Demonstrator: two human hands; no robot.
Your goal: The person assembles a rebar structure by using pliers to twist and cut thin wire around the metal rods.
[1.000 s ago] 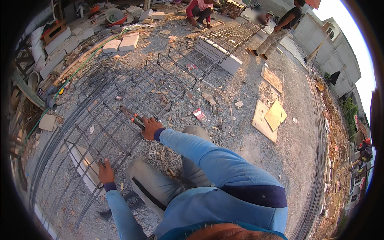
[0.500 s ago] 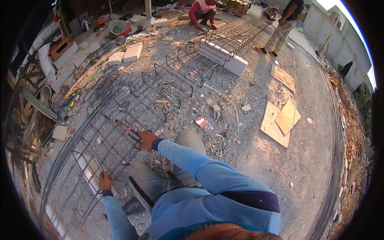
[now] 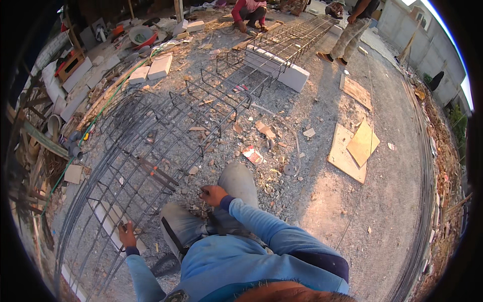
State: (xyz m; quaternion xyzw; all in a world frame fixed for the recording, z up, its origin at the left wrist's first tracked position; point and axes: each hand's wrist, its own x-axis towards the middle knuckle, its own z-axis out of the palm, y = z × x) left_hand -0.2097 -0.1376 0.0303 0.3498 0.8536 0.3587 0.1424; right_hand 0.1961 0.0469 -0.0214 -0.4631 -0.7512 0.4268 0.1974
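Observation:
A long cage of tied steel rebar (image 3: 166, 121) stretches from near my left side toward the far middle. My left hand (image 3: 128, 235) is curled on a bar at the cage's near end, above a pale block (image 3: 108, 221). A dark, long-handled tool with orange marks (image 3: 155, 172) lies across the bars, its kind unclear. Apart from it, my right hand (image 3: 215, 195) is closed in front of my right knee, just off the cage. Something small and dark shows at its fingertips, too small to name.
Pale blocks (image 3: 294, 79) prop the cage farther off, where a crouching person (image 3: 247, 15) and a standing person (image 3: 354, 30) are. Wooden boards (image 3: 347, 156) lie to the right. Loose long bars (image 3: 83, 201) run along the left, and a green hose (image 3: 108, 103) crosses rubble.
My right hand has come away from the tool on the cage and moved right, toward my knee. The tool stays on the bars. My left hand has barely shifted on the cage.

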